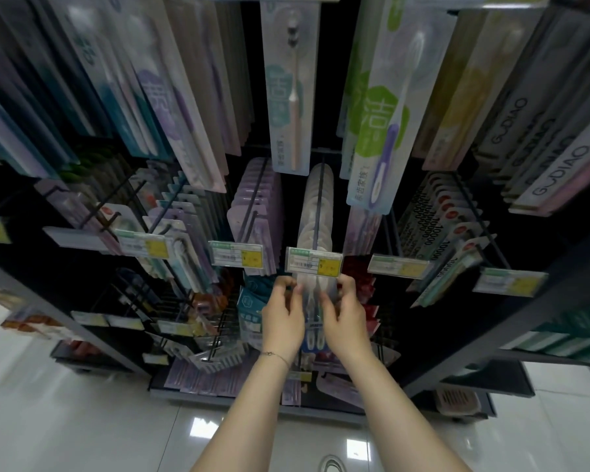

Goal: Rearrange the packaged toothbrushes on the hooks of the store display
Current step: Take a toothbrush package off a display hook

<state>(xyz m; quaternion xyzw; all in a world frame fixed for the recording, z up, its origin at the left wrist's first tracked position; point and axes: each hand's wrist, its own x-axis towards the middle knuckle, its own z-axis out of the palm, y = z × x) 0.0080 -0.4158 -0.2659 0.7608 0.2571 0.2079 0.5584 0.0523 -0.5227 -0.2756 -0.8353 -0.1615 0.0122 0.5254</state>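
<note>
left hand (283, 315), right hand (346, 318) pinch clear toothbrush pack (311, 298), top hidden behind price tag (314, 265).

The left hand (282, 313) and right hand (345, 316) pinch the side edges of a clear pack (310, 295), one on each edge. The pack sits just under a price tag (314, 262) at the tip of a hook (319, 199). Behind the tag, a row (308, 206) of pale packs hangs along the hook. Purple packs (269, 199) hang just left. A thin bracelet (275, 355) circles the left wrist.
</note>
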